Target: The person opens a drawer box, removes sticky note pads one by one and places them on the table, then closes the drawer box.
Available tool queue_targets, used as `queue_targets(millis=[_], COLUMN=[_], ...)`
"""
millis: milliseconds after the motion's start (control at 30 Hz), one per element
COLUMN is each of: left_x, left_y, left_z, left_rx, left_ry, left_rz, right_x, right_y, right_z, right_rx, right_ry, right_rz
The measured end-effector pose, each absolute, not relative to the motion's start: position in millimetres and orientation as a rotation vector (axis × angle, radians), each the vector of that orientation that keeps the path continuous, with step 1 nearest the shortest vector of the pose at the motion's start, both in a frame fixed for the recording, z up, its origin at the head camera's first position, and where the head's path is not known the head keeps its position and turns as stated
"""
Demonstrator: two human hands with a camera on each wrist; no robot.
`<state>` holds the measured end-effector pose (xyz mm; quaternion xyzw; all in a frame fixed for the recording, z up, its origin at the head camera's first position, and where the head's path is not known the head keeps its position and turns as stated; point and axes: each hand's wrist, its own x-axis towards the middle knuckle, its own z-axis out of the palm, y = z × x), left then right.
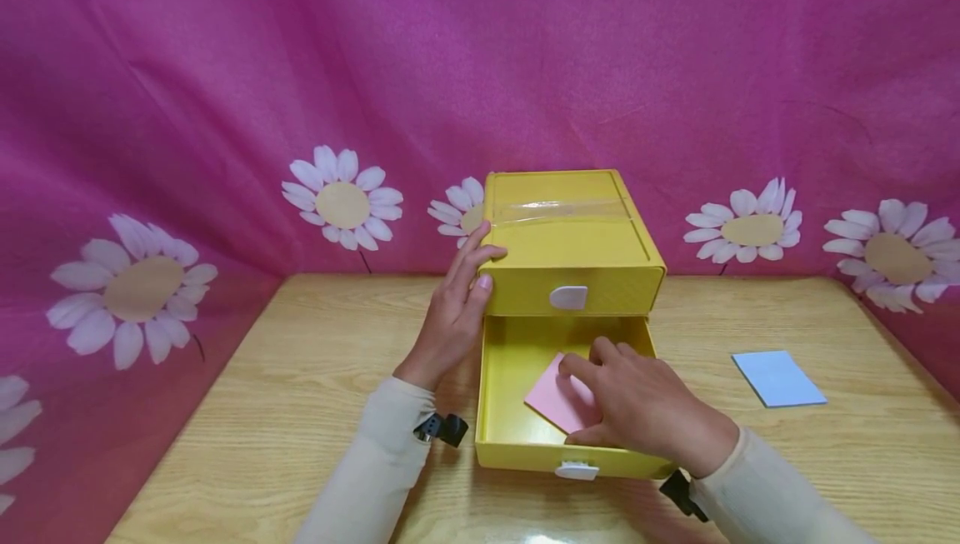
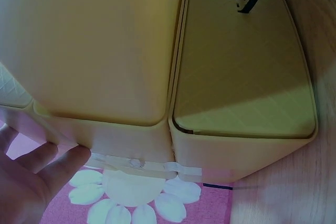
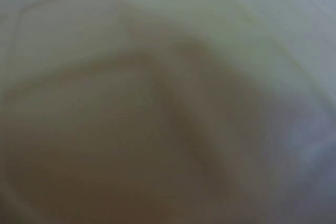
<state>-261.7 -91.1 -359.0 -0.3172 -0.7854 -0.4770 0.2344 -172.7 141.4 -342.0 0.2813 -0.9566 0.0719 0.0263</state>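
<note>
A yellow two-tier drawer box stands on the table with its lower drawer pulled out. My left hand rests against the box's upper left side, its fingers fairly straight along the edge. Inside the lower drawer lies a pink sticky note pad, turned at an angle. My right hand reaches over the pad from the right, with curled fingers and thumb at opposite edges of it, and hides its right part. The right wrist view is too blurred to make out the hold.
To the right of the box, a blue sticky note pad lies on the wooden table. The upper drawer is closed. Clear tape crosses the box top. A pink flowered cloth hangs behind.
</note>
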Motion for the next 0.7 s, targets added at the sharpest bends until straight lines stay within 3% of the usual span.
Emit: queue_targets(millis=[700], left_x=[-260.8], left_y=[-90.4], left_z=[-358.6], left_rx=[-0.877], left_ry=[-2.149], left_rz=[-1.316], right_x=[-173.5], right_y=[141.2], right_z=[-344.5], right_rx=[0.848], right_ry=[-2.906], right_rz=[0.258])
